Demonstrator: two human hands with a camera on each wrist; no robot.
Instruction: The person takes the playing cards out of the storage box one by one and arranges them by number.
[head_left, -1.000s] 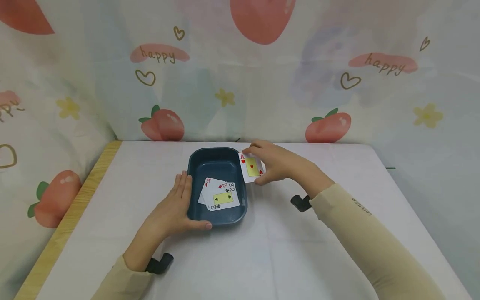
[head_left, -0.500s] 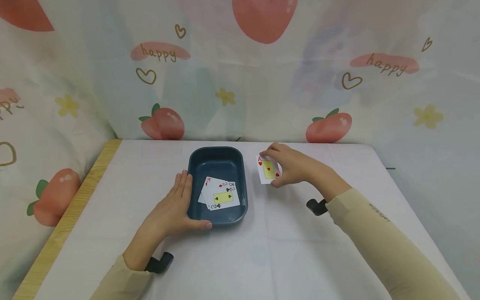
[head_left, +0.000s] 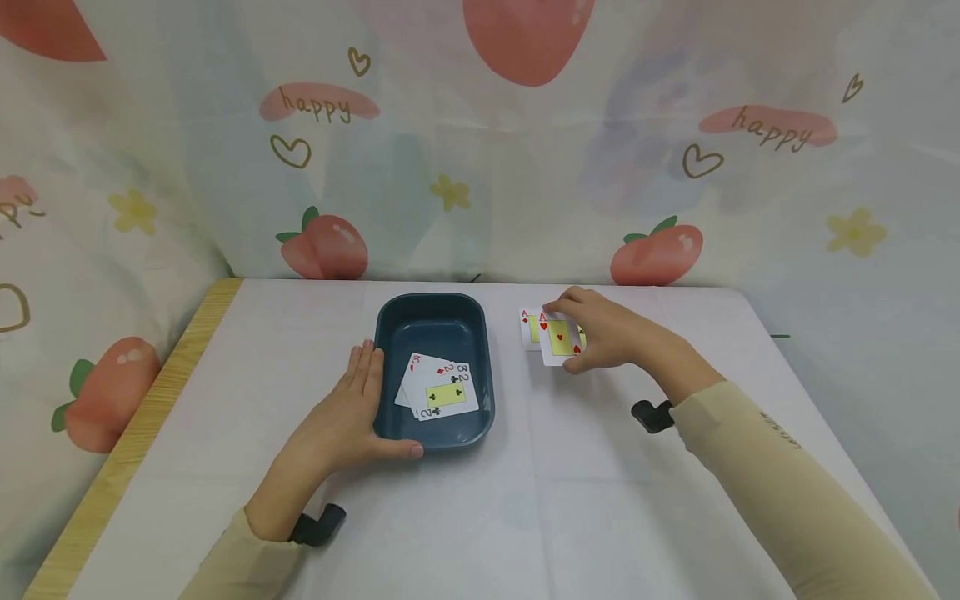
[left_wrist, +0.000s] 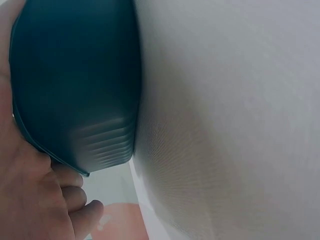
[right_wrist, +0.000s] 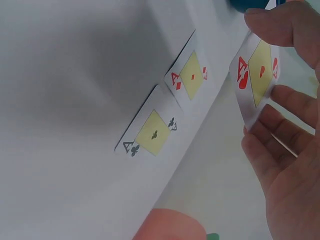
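Note:
My right hand point(head_left: 607, 329) pinches the ace of hearts point(head_left: 558, 340) by its edges between thumb and fingers, held above the table. In the right wrist view, the ace of diamonds point(right_wrist: 190, 75) and the ace of clubs point(right_wrist: 154, 134) lie face up side by side under it. In the head view the held card and hand partly cover both. A dark blue tray point(head_left: 431, 308) stands to the left, with several cards overlapping inside; the two of clubs point(head_left: 447, 396) is on top. My left hand point(head_left: 345, 421) rests against the tray's left side, fingers straight, thumb at its front rim.
A white cloth point(head_left: 480, 525) covers the table, leaving a wooden strip point(head_left: 142, 442) bare along the left edge. Behind the table hangs a printed curtain point(head_left: 510, 167) with peaches and hearts. Dark wrist mounts point(head_left: 318, 527) sit below both hands.
My right hand has carried the ace of hearts rightward, from beside the tray's right rim to above the other aces, which now show partly. The left hand and tray have stayed put.

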